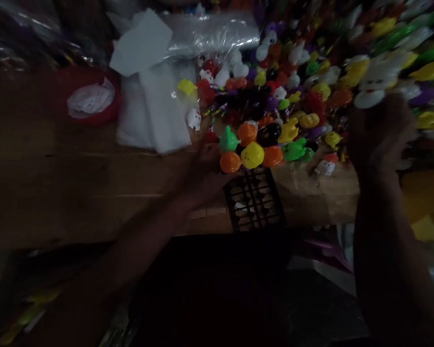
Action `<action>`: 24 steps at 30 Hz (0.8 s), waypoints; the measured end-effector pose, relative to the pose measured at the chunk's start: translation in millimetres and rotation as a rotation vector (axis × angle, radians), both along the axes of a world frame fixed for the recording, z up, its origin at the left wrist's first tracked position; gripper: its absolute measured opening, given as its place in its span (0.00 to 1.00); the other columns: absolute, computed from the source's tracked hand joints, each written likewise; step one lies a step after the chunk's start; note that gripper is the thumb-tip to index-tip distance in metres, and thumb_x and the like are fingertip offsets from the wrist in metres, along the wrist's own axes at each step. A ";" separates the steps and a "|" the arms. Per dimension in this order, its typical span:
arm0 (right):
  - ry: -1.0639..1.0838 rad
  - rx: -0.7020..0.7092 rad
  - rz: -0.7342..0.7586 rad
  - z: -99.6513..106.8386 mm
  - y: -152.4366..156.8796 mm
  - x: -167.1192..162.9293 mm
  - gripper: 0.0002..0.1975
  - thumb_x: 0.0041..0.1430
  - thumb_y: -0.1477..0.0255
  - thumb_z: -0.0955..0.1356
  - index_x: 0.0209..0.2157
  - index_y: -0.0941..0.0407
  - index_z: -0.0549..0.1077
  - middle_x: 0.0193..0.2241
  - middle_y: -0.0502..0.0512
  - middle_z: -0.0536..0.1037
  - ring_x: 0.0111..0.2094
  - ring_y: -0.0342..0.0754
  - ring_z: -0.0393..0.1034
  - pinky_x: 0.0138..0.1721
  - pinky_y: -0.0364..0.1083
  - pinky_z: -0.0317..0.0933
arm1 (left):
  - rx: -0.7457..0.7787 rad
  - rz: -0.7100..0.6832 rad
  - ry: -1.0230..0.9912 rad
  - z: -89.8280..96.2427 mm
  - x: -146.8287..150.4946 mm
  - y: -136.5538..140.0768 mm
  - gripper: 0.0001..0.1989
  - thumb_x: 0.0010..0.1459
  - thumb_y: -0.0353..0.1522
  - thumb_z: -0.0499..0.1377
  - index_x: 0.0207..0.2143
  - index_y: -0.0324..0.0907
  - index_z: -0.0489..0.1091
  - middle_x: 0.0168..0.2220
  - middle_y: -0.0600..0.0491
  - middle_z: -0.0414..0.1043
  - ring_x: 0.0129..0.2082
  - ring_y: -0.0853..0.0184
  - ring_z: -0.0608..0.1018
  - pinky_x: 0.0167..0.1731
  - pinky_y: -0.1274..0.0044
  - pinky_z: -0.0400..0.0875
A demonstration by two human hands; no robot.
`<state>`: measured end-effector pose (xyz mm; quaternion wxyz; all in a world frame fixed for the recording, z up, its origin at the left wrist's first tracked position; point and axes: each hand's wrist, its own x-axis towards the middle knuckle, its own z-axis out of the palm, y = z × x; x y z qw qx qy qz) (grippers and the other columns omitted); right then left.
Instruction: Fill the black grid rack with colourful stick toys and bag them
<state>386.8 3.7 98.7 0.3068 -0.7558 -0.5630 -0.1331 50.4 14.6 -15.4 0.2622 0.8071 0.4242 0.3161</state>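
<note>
A black grid rack [255,200] lies near the table's front edge. Along its far end sit small plastic toys: an orange one [230,162], a yellow one with a face [252,155] and a green one [228,140], among others. My left hand [206,168] is at the rack's left side, against the orange toy. Its fingers are dark and partly hidden, so their grip is unclear. Over the pile on the right, my right hand [386,130] is closed around a white animal-shaped toy [378,79] with long ears. That area is dim and blurred.
A big heap of coloured toys [321,91] spreads over the back right. Clear plastic bags [162,106] and a white sheet [142,43] lie left of it. Farther left is a red bowl [90,115] with crumpled white material. A loose white toy [326,166] lies right of the rack.
</note>
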 end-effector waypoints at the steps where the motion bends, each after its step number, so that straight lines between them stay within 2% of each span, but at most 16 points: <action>1: -0.003 -0.003 -0.039 2.3 -20.2 -12.7 0.13 0.63 0.61 0.69 0.38 0.57 0.76 0.37 0.60 0.81 0.43 0.53 0.77 0.38 0.52 0.60 | 0.003 0.013 -0.003 0.6 -0.1 1.2 0.18 0.55 0.41 0.71 0.44 0.50 0.70 0.48 0.51 0.76 0.58 0.56 0.73 0.58 0.60 0.71; 2: 0.025 -0.004 -0.067 1.3 -42.1 -27.7 0.11 0.61 0.62 0.71 0.36 0.57 0.76 0.36 0.61 0.82 0.41 0.54 0.78 0.36 0.52 0.61 | 0.012 0.021 0.001 2.5 -0.4 2.7 0.19 0.53 0.40 0.72 0.43 0.50 0.70 0.47 0.52 0.76 0.57 0.55 0.73 0.59 0.59 0.70; 3: 0.100 -0.015 -0.031 -3.2 -64.3 -44.9 0.08 0.60 0.65 0.72 0.35 0.55 0.76 0.36 0.60 0.82 0.40 0.53 0.78 0.36 0.52 0.63 | 0.024 0.020 0.014 5.1 -1.0 4.4 0.19 0.52 0.40 0.73 0.43 0.50 0.70 0.47 0.52 0.76 0.57 0.55 0.73 0.61 0.58 0.69; 5: 0.407 -0.034 0.148 -20.3 -104.5 -83.0 0.03 0.61 0.67 0.71 0.36 0.51 0.78 0.33 0.55 0.83 0.33 0.50 0.78 0.35 0.51 0.69 | 0.042 -0.008 0.042 11.1 -4.5 7.9 0.22 0.50 0.40 0.74 0.44 0.49 0.70 0.49 0.49 0.75 0.57 0.53 0.73 0.63 0.57 0.66; 6: 0.539 -0.079 0.217 -31.1 -119.8 -102.4 0.04 0.61 0.66 0.72 0.36 0.50 0.78 0.35 0.55 0.83 0.34 0.51 0.79 0.36 0.51 0.71 | 0.036 -0.024 0.040 13.7 -7.5 9.1 0.25 0.49 0.40 0.74 0.46 0.48 0.69 0.50 0.48 0.75 0.58 0.52 0.73 0.63 0.57 0.66; 8: 0.614 -0.060 0.324 -52.2 -136.6 -138.0 0.06 0.60 0.65 0.72 0.34 0.52 0.79 0.32 0.54 0.83 0.33 0.52 0.78 0.35 0.52 0.72 | -0.021 -0.050 -0.003 17.0 -15.8 8.7 0.31 0.49 0.38 0.74 0.53 0.46 0.66 0.54 0.45 0.73 0.58 0.52 0.74 0.61 0.59 0.68; 10: 0.607 -0.019 0.377 -67.6 -135.5 -164.8 0.07 0.59 0.64 0.73 0.33 0.54 0.79 0.32 0.55 0.83 0.34 0.52 0.78 0.38 0.52 0.73 | -0.111 -0.069 -0.079 17.8 -26.4 3.5 0.34 0.51 0.34 0.71 0.58 0.46 0.60 0.56 0.46 0.72 0.57 0.55 0.75 0.58 0.62 0.72; 11: 0.616 -0.004 0.381 -72.6 -130.2 -174.1 0.08 0.59 0.64 0.72 0.34 0.54 0.80 0.32 0.55 0.82 0.35 0.52 0.77 0.39 0.52 0.73 | -0.141 -0.059 -0.116 17.6 -32.0 -0.9 0.33 0.53 0.32 0.68 0.59 0.46 0.59 0.56 0.47 0.73 0.56 0.57 0.76 0.56 0.64 0.74; 13: 0.686 -0.002 0.354 -77.8 -116.5 -185.9 0.10 0.60 0.63 0.72 0.37 0.55 0.80 0.35 0.54 0.83 0.37 0.51 0.77 0.42 0.51 0.72 | -0.138 -0.029 -0.159 16.1 -42.0 -11.2 0.25 0.55 0.29 0.62 0.55 0.46 0.60 0.53 0.48 0.74 0.54 0.60 0.77 0.54 0.66 0.75; 15: 0.765 -0.011 0.338 -79.1 -104.5 -191.9 0.11 0.59 0.62 0.73 0.38 0.55 0.81 0.34 0.53 0.83 0.37 0.50 0.77 0.41 0.49 0.71 | -0.060 -0.019 -0.140 14.1 -48.9 -20.2 0.19 0.55 0.27 0.59 0.49 0.45 0.64 0.49 0.49 0.75 0.52 0.60 0.78 0.54 0.65 0.75; 19: 0.800 -0.068 0.412 -80.7 -93.9 -199.0 0.11 0.58 0.62 0.72 0.36 0.55 0.81 0.33 0.52 0.83 0.35 0.50 0.77 0.39 0.47 0.70 | 0.063 -0.075 0.001 13.7 -51.7 -25.5 0.20 0.52 0.30 0.64 0.48 0.42 0.69 0.47 0.48 0.76 0.52 0.55 0.76 0.55 0.62 0.73; 24: 0.656 -0.082 0.410 -85.3 -92.3 -199.4 0.08 0.58 0.64 0.72 0.34 0.54 0.81 0.30 0.50 0.82 0.32 0.48 0.76 0.37 0.45 0.69 | 0.057 -0.113 0.133 20.9 -44.9 -25.8 0.26 0.49 0.36 0.72 0.49 0.41 0.70 0.48 0.45 0.75 0.53 0.50 0.75 0.55 0.58 0.71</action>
